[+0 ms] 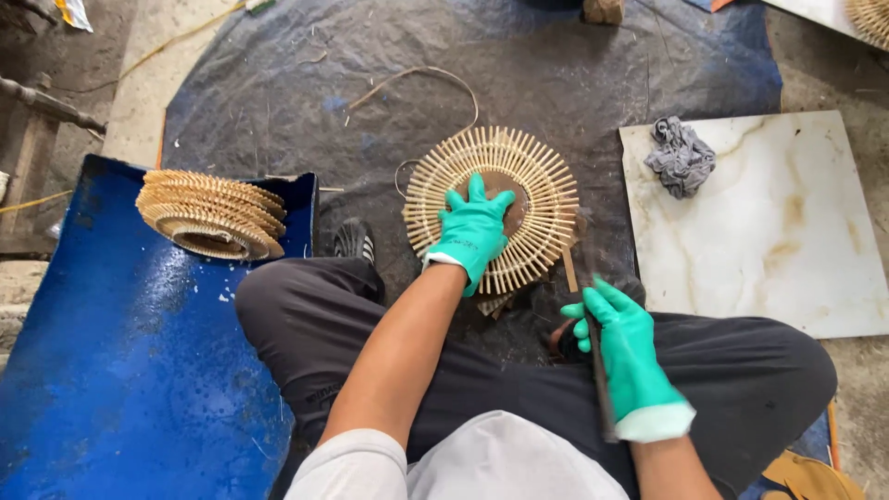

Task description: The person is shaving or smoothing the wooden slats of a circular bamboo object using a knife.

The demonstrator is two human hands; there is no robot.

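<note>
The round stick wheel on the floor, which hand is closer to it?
Left. The left hand presses flat on the middle of the round stick wheel. The right hand is off its lower right edge, holding a dark tool.

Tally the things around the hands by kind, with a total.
Green-gloved hands: 2, left hand, right hand
Round slatted bamboo disc under the left hand: 1
Stack of similar discs: 1
Dark tool in the right hand: 1
Grey rag: 1
Marble-look tile: 1
Total: 7
</note>
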